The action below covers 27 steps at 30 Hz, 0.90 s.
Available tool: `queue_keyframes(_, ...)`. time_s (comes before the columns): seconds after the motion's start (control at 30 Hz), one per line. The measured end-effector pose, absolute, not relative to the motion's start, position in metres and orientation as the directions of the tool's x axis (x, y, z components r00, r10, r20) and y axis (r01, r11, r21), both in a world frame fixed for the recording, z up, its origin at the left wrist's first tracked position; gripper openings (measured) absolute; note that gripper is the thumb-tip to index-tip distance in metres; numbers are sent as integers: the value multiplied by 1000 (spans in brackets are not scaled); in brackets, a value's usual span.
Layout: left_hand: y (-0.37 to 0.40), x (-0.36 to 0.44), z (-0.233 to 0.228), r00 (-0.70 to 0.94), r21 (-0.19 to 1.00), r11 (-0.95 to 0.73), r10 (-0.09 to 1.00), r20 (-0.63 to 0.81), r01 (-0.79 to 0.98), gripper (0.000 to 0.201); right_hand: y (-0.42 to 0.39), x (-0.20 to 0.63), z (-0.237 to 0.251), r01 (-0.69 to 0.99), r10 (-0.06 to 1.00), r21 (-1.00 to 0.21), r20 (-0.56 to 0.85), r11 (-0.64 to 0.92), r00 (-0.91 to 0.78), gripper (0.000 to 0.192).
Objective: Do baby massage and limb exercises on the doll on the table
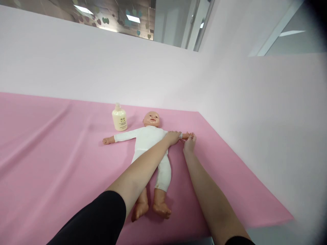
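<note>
A baby doll (149, 137) with a white cloth body lies on its back on the pink sheet (63, 170), head toward the wall and arms stretched out to the sides. My left hand (173, 137) reaches across its torso and is wrapped round the sleeve of the doll's arm on the right. Just beyond it, my right hand (189, 143) pinches that same arm's small hand (187, 135) between its fingers. My left forearm hides part of the doll's belly and one leg. A cream pump bottle (119, 118) stands upright left of the doll's head.
A white wall (102, 68) runs behind the pink-covered surface, and another white wall (268, 129) borders it on the right. Windows (176, 23) open above the back wall. Wrinkles cross the sheet at left.
</note>
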State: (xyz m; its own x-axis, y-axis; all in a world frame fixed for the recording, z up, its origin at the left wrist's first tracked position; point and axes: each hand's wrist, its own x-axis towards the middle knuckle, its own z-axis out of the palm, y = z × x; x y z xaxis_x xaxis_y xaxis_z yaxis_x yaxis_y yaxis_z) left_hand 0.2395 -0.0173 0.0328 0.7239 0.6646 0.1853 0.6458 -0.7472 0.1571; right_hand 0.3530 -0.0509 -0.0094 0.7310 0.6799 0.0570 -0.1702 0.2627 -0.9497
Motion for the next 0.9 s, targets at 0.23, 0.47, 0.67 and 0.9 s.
queue_keyframes(0.23, -17, 240, 32, 722, 158, -745, 667, 184, 648, 36, -50, 355, -13, -152, 689, -958, 61, 245, 722, 52)
queue_keyframes(0.47, -19, 240, 31, 721, 161, -745, 667, 187, 647, 39, -51, 353, -10, -153, 660, -949, 71, 277, 748, 48)
queue_keyframes(0.67, -20, 239, 30, 709, 173, -734, 679, 191, 657, 57, -54, 350, -6, -147, 666, -955, 66, 259, 743, 48)
queue_keyframes(0.9, -21, 239, 29, 694, 164, -717, 697, 180, 678, 53, -56, 350, -6, -156, 685, -950, 74, 269, 725, 59)
